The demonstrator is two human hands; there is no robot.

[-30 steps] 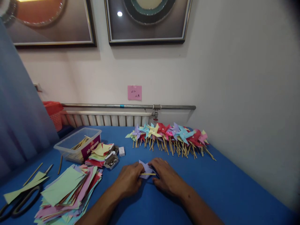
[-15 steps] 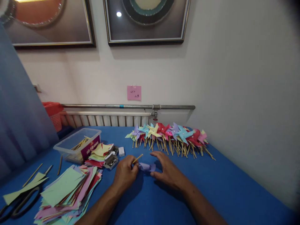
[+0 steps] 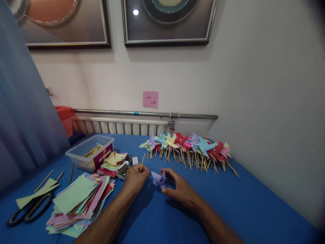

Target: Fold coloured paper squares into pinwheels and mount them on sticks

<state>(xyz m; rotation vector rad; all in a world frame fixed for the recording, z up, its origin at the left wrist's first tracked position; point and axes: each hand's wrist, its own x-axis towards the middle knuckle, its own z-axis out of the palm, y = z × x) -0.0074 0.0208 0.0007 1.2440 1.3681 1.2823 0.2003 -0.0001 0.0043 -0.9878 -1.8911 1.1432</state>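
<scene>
Two hands: the left hand [image 3: 137, 178] pinches a wooden stick [image 3: 143, 163] between thumb and fingers; the right hand [image 3: 184, 191] curves loosely, thumb and fingers parted around the lilac pinwheel [image 3: 157, 178], though I can't tell whether it touches a blade.
Lilac pinwheel: between the hands, mid-bench [image 3: 254, 210], short of the far edge and well in from the right one. Its blades look folded in, so I'd call it nearly done; whether it is joined to that stick, I can't make out.
Row of pinwheels: a crowded row [image 3: 187, 144] lies along the far edge and runs to the right edge, heads outward, sticks pointing inward. These look complete, and overlap too much to count.
Flat paper: a thick paper stack [image 3: 76, 200] toward the left end, with a smaller pile [image 3: 111, 162] beyond it. Judging by these, plenty is left.
Clear tub: near the far edge's left part, the clear tub [image 3: 103, 155] holds a bundle of sticks [image 3: 92, 151], so the supply isn't used up.
Little boxes: open boxes [image 3: 123, 170] beside the smaller pile, with shiny bits inside too small to name.
Scissors: scissors [image 3: 51, 196] lie left of the stack, under a pale paper strip [image 3: 38, 195].
</scene>
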